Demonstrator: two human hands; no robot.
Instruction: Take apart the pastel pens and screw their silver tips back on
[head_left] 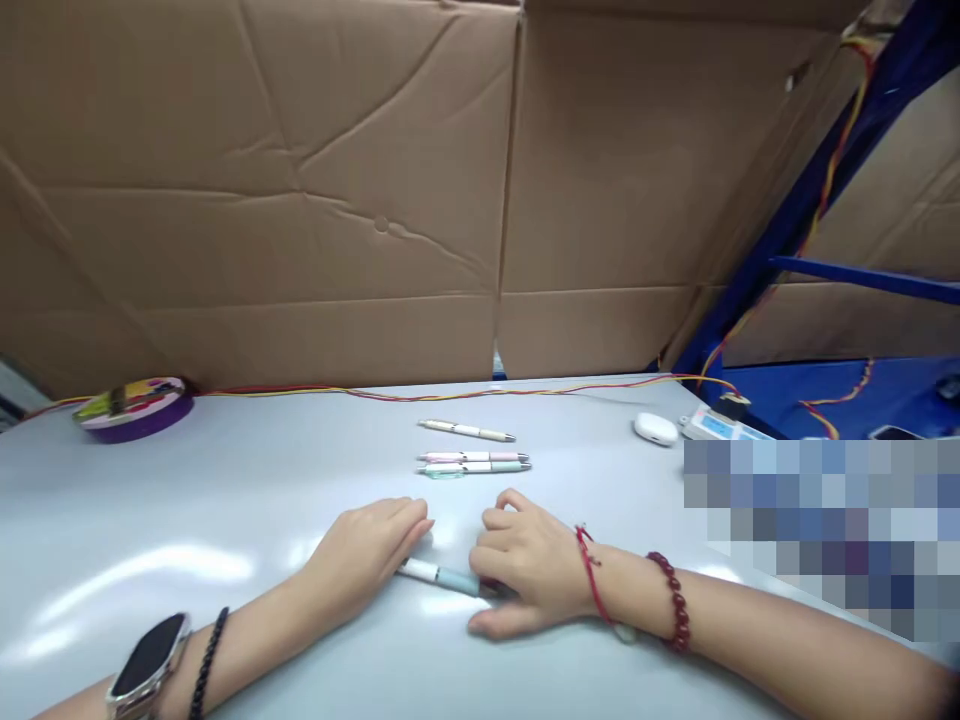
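Observation:
A pale blue and white pen [444, 575] lies at a slant between my two hands, low over the white table [247, 480]. My left hand [379, 548] is closed at its left end, which disappears under the palm. At the other end, the curled fingers of my right hand [525, 562] close around the dark tip, with the thumb lower down; the exact contact is partly hidden. Farther back lie a pink and white pen [480, 457] and a mint and white pen [476, 468] side by side. Behind these is a cream and white pen [466, 430].
A purple-edged round roll [142, 415] sits at the back left. A white earbud case [656, 429] and a white-and-blue boxy item [716, 425] lie at the back right. Twisted red and yellow wire [405, 397] runs along the cardboard wall [337, 220].

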